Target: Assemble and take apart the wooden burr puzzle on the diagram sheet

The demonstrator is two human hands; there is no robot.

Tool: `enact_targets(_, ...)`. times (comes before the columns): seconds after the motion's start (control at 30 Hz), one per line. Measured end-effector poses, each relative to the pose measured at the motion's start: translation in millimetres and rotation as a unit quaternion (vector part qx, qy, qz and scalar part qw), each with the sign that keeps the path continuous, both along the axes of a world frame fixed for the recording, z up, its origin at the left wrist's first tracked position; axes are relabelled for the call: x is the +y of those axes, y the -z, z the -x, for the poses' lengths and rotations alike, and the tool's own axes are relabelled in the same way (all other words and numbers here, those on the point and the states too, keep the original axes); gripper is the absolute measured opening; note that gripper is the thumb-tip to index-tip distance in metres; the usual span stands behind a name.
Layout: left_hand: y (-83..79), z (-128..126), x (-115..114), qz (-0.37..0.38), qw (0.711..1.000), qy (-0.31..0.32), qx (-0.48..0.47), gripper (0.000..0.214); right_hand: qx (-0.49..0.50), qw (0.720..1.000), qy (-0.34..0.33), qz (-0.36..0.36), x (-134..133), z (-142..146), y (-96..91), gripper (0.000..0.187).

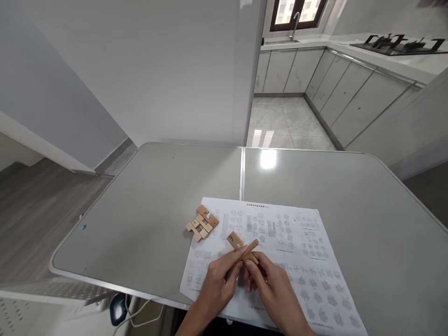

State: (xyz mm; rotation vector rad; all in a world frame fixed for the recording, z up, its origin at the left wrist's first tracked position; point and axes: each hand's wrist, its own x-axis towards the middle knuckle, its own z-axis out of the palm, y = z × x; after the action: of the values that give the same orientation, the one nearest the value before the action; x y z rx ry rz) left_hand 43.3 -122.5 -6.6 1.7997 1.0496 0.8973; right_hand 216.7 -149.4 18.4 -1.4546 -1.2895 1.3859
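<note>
Two notched wooden puzzle pieces cross each other between my hands, above the printed sheet (290, 242). The marked wooden puzzle piece (235, 239) slants from upper left down to the fingers of my right hand (271, 282), which is closed on its lower end. My left hand (220, 277) is closed in a pinch on the plain wooden puzzle piece (252, 246), which points up to the right. The fingers hide where the two pieces meet. To the upper left, several more wooden puzzle pieces (203, 223) lie in a cluster, partly on the sheet's edge.
The sheet, covered in small diagrams, lies on a grey folding table (150, 196) with a metal seam (242, 173). A small green object (83, 227) is near the left edge. Cables (140, 315) hang below the front edge. A white partition (168, 70) stands behind.
</note>
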Motion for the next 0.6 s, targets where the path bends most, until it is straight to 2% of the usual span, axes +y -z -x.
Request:
enact_targets(0.1, 1.2, 0.0, -1.3, -0.015, 1.000, 0.006, -0.003, 0.044, -0.004, 1.000, 0.008, -0.009, -0.1, 1.9, 1.0, 0.040)
enact_targets(0.23, 2.2, -0.5, -4.5, -0.017, 0.999, -0.035, 0.012, 0.040, 0.001, 1.000, 0.008, -0.028, 0.8, 1.6, -2.7, 0.040)
enact_targets(0.4, 1.4, -3.0, -8.7, -0.058, 0.996, -0.058, 0.040, 0.040, -0.011, 0.999, 0.000, -0.039, 0.3, 1.7, -4.0, 0.038)
enact_targets(0.6, -11.5, -12.6, -13.6, -0.061, 0.993, -0.074, 0.062, 0.036, 0.009, 0.999, 0.010, -0.032, -5.0, 6.4, 1.4, 0.039)
